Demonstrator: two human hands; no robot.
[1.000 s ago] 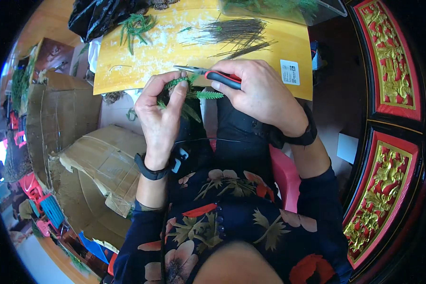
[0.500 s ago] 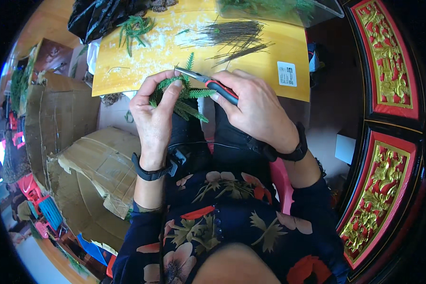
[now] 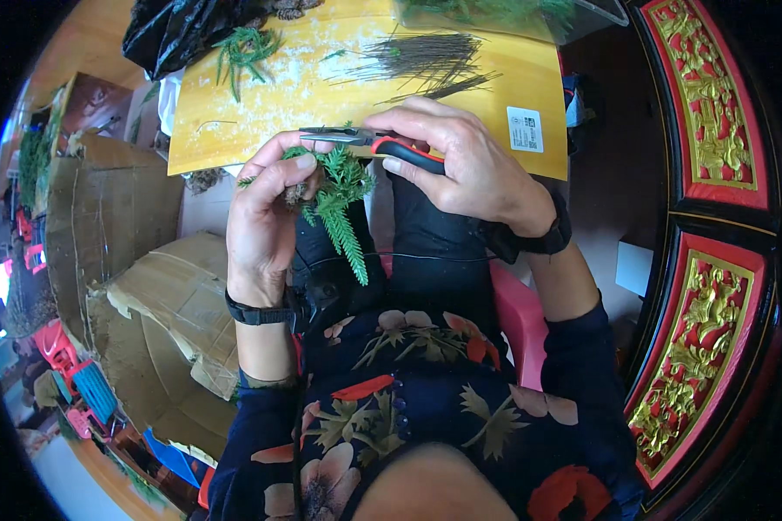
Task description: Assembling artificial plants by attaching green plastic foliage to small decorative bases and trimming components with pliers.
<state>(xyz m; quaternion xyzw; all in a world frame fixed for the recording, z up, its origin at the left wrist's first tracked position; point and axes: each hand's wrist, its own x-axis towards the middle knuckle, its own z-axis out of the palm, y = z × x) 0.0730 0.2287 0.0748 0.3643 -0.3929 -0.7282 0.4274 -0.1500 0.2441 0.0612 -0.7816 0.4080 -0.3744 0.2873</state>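
Pinched between the fingers and thumb of my left hand [image 3: 265, 208] is a green artificial pine sprig [image 3: 343, 226], its longest frond hanging down over my lap. A brownish lump, perhaps a pine cone, shows beside the thumb, partly hidden by it. My right hand [image 3: 487, 174] grips needle-nose pliers [image 3: 413, 154] with red and black handles. Their jaws lie across the top of the sprig, with the tips at my left fingertips. Whether the jaws hold anything is too small to tell. Beyond my hands, a pile of thin dark wires [image 3: 426, 61] rests on a yellow board [image 3: 530, 82].
Another green sprig [image 3: 245, 54] lies at the board's far left, near a black plastic bag [image 3: 174, 35]. A clear bin [image 3: 582, 19] with greenery stands at the far right. Cardboard boxes [image 3: 191, 295] are on my left; carved red and gold panels [image 3: 699, 347] line my right.
The sprig has turned in my left hand, so a long frond now hangs down and the brown lump shows. The pliers have shifted slightly left and lie more level.
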